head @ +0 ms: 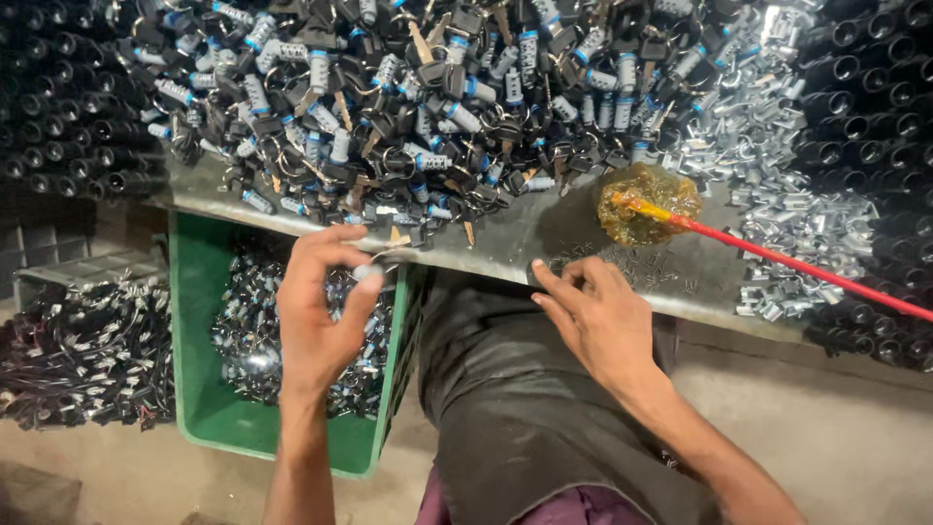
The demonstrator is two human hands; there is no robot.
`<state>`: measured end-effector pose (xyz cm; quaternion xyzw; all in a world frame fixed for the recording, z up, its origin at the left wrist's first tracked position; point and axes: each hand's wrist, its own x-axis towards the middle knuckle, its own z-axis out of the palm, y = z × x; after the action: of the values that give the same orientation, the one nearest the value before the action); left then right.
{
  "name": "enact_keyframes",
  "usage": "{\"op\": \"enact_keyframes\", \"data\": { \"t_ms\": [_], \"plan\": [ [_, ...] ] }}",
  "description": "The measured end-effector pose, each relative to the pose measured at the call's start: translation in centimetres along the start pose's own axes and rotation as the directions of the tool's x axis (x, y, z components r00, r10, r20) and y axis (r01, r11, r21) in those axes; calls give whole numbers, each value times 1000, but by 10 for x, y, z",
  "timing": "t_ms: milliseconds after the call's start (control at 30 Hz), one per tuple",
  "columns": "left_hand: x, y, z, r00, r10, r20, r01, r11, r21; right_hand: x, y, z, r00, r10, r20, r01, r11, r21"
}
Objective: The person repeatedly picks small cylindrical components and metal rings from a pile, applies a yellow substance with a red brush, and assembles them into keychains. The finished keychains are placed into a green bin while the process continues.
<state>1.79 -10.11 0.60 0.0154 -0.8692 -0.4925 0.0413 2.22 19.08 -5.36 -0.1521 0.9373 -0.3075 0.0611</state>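
Your left hand (316,316) hovers over the green crate (199,389), its fingers curled, thumb and forefinger pinched on a small silver lock cylinder (367,273) just below the edge of the metal table (544,233). The crate below it holds a heap of similar parts. Your right hand (593,311) rests at the table's edge, fingers bent and close together over something small and dark (535,275); whether they grip it, you cannot tell. Tiny pins (641,264) lie scattered just beyond those fingers. A pile of keys and cylinders (418,107) covers the table farther back. A yellowish blob of grease (649,202) sits right of the pile, with a red stick (807,272) poking into it.
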Motion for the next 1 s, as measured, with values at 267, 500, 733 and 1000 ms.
{"op": "enact_keyframes", "data": {
  "t_ms": [267, 500, 733, 1000],
  "plan": [
    [-44, 29, 85, 799, -424, 427, 575, 329, -749, -1, 14, -4, 985, -107, -132, 134, 967, 215],
    [-50, 41, 120, 676, -433, 596, 677, 48, -734, -33, 2, -4, 959, 281, 42, -155, 391, 907],
    [-56, 43, 125, 656, -430, 620, 692, 16, -722, -35, -8, -4, 955, 296, -8, -96, 334, 938],
    [-63, 49, 130, 696, -418, 583, 677, 114, -727, -36, -16, -8, 936, 351, -20, -120, 372, 921]
  ]
}}
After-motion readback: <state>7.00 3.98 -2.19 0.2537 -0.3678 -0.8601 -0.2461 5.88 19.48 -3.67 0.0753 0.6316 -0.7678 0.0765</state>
